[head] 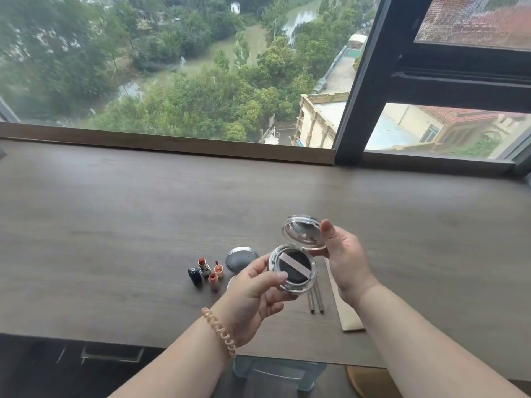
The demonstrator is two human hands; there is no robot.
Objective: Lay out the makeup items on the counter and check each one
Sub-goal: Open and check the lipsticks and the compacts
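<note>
I hold a round silver cushion compact [293, 268] open above the counter. My left hand [255, 291] grips its base, thumb on the rim; a black puff with a pink strap lies inside. My right hand [342, 254] holds the raised mirrored lid [303, 231]. On the counter behind my left hand lie an open red lipstick [203, 265], its black cap [195, 275], two small orange-red lip tints [216, 273] and a second round grey compact [240, 258].
Two thin dark pencils [315, 300] and a flat beige sleeve [346, 314] lie on the wooden counter [115, 225] under my right hand. A large window with a dark frame [365, 81] rises behind. A clear stool [275, 374] stands below the counter's front edge.
</note>
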